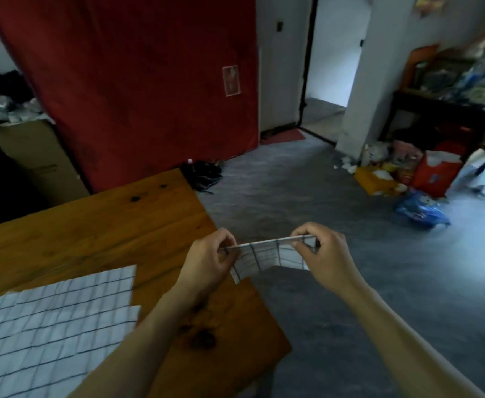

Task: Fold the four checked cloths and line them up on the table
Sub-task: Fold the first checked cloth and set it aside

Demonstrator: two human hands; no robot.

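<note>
White checked cloth [270, 255], folded into a narrow band, stretches left to right in the air beyond the wooden table's [120, 225] right edge. Two unfolded checked cloths [48, 326] lie on the table. Grey floor [321, 196], red curtain [135, 81] behind. Left hand [211, 262] and right hand [323, 254] pinch its ends.

Red curtain [137, 81], grey carpet floor [307, 202], open doorway [333, 61], cluttered dark shelf [448, 104], cardboard box [34, 156]

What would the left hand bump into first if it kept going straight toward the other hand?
Probably the right hand. The left hand faces it across the folded checked cloth that both pinch in the air off the table edge. Depth is hard to judge.
</note>
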